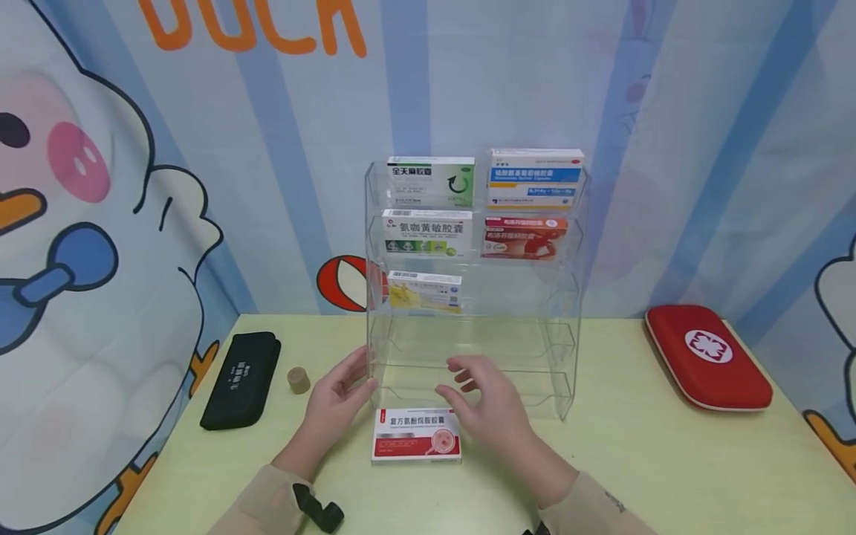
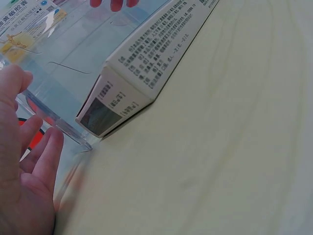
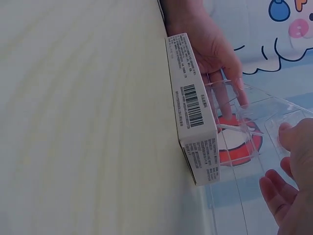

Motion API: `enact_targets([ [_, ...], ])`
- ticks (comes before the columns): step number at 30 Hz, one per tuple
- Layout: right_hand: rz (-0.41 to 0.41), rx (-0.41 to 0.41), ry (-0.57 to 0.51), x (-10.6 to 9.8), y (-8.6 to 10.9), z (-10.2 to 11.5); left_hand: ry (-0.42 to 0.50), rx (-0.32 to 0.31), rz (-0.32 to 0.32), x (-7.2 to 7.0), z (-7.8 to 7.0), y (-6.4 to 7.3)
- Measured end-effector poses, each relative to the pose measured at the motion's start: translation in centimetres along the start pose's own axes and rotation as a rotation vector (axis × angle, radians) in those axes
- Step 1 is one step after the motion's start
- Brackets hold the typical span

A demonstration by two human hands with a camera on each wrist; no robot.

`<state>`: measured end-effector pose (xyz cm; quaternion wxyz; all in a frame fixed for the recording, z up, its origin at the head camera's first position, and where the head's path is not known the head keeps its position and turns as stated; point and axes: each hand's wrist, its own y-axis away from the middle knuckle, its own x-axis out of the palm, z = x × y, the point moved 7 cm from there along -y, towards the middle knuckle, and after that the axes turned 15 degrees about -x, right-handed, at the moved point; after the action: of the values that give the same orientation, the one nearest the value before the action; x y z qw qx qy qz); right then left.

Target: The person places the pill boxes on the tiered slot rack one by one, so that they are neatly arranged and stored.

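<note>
A clear acrylic tiered rack (image 1: 468, 342) stands on the table. My left hand (image 1: 337, 394) is at its lower left side, fingertips right at the panel. In the left wrist view that hand (image 2: 29, 156) has thumb and fingers apart, with fingers by the rack's edge. My right hand (image 1: 491, 405) is before the lower tiers, thumb and fingertips apart, holding nothing. A white and red medicine box (image 1: 417, 436) lies between the hands at the rack's foot. In the right wrist view, the box's barcode side (image 3: 192, 103) shows, and the right hand (image 3: 293, 181) is beside the rack.
Upper tiers hold a green and white box (image 1: 431, 182), a blue and white box (image 1: 535, 180), a white capsule box (image 1: 428, 233), a red box (image 1: 524, 238) and a yellow box (image 1: 424, 292). A black case (image 1: 242, 380) and small cork-coloured cylinder (image 1: 298, 380) lie left, a red case (image 1: 709, 358) right.
</note>
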<state>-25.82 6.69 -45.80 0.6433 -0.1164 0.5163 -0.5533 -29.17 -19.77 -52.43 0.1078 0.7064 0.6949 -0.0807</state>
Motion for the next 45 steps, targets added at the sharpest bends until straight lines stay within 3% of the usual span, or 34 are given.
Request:
enact_targets([
  [7, 0.073, 0.022, 0.053, 0.9, 1.7, 0.3, 0.019, -0.030, 0.008, 0.2, 0.4, 0.3],
  [17, 0.087, -0.097, 0.221, 1.4, 3.0, 1.0, 0.012, -0.032, 0.009, 0.2, 0.4, 0.0],
  [24, 0.161, -0.103, 0.262, 2.0, 3.7, 2.2, 0.007, -0.022, 0.007, 0.1, 0.2, -0.2],
  [33, 0.241, -0.013, 0.293, 2.5, 4.2, 2.1, -0.020, -0.022, -0.001, -0.1, -0.1, -0.2],
  [40, 0.384, 0.091, 0.242, 3.2, 4.2, 2.1, -0.018, -0.019, -0.013, -0.2, -0.1, 0.0],
  [45, 0.469, 0.112, 0.241, 3.3, 4.1, 2.4, -0.017, -0.022, -0.008, -0.1, 0.1, -0.1],
])
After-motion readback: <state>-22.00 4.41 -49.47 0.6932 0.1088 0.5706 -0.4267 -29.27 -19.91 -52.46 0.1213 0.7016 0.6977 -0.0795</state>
